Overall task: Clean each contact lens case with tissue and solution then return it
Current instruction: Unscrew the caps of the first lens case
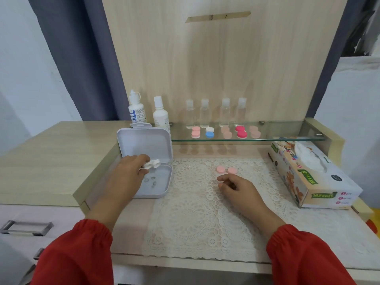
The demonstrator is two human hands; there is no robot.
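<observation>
A: What is seen at the left of the bench (51,161)?

B: A white plastic lidded box (148,161) is seen open, its lid stood up at the far side. A white double-cup contact lens case (152,163) is held over the box by the left hand (128,173), pinched between thumb and fingers. A few small pale items (151,181) are seen lying in the box's tray; what they are cannot be told.

A: And behind the box?

B: Two white solution bottles (148,113) are stood upright just beyond the lid.

A: What is found in the middle?

B: A cream lace mat (185,223) is spread on the bench. On it, a pale pink contact lens case (226,170) is laid, just beyond the right hand (236,190). That hand is rested on the mat with fingers loosely curled; nothing is gripped by it, and the pink case is not touched.

A: Further back?

B: A glass shelf (287,138) is fixed above the bench. Four clear small bottles (216,113) are lined up on it, and in front of them five more lens cases (225,132) are set in a row: pink, white and blue, beige, red and white, beige.

A: And at the right?

B: A printed cardboard tissue box (312,177) is placed beside the mat, a white tissue (308,155) being pulled up from its slot.
</observation>
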